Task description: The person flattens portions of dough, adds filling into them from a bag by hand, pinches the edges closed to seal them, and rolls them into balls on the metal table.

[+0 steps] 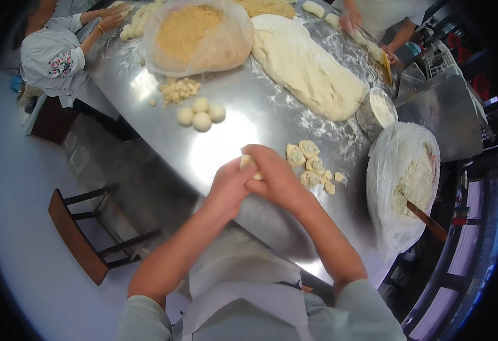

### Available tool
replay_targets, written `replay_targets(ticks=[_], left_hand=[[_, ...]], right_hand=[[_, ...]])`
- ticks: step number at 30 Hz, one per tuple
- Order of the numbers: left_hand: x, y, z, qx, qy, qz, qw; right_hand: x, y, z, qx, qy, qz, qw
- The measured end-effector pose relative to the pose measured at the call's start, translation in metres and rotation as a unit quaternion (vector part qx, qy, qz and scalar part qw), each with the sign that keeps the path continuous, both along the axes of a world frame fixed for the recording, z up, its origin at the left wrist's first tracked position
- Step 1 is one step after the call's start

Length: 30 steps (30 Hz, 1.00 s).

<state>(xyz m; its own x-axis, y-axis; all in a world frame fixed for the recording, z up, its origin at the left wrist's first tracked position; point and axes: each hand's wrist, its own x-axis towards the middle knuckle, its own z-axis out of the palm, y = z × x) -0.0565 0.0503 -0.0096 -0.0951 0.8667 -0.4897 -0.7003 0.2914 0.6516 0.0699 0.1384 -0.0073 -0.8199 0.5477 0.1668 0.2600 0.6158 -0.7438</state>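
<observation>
Between my left hand (229,183) and my right hand (274,172) is a piece of pale dough (247,162), mostly hidden by the fingers. Both hands close around it above the front edge of the steel table (274,221). To the right of my right hand lie several pieces of dough topped with a greenish filling (315,165), with small dough scraps (329,186) beside them. Beyond my left hand, a cluster of smooth round dough balls (201,121) rests on the metal.
A bag of yellowish crumbly filling (189,34), a heap of small dough bits (178,91) and a large dough slab (304,68) lie farther back. At right stand a flour bowl (381,108) and a bagged filling (415,187) with a wooden handle (427,221). Two co-workers handle dough.
</observation>
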Motion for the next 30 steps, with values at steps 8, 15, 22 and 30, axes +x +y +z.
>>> replay_targets(ticks=[8, 15, 22, 30], left_hand=[[-0.001, -0.011, 0.029, -0.007, -0.170, -0.128, 0.977], [0.023, -0.021, -0.002, -0.027, -0.181, -0.071, 0.981], [0.057, -0.015, -0.003, -0.058, -0.022, -0.100, 0.993], [0.043, -0.028, 0.004, -0.061, -0.027, -0.183, 0.981]], right_hand=[[0.037, -0.024, -0.002, -0.244, 0.069, -0.086, 0.964], [0.053, -0.033, -0.007, -0.312, 0.146, -0.049, 0.937], [0.076, -0.036, -0.013, -0.113, 0.032, -0.090, 0.989], [0.075, -0.052, -0.011, -0.085, 0.063, -0.056, 0.993]])
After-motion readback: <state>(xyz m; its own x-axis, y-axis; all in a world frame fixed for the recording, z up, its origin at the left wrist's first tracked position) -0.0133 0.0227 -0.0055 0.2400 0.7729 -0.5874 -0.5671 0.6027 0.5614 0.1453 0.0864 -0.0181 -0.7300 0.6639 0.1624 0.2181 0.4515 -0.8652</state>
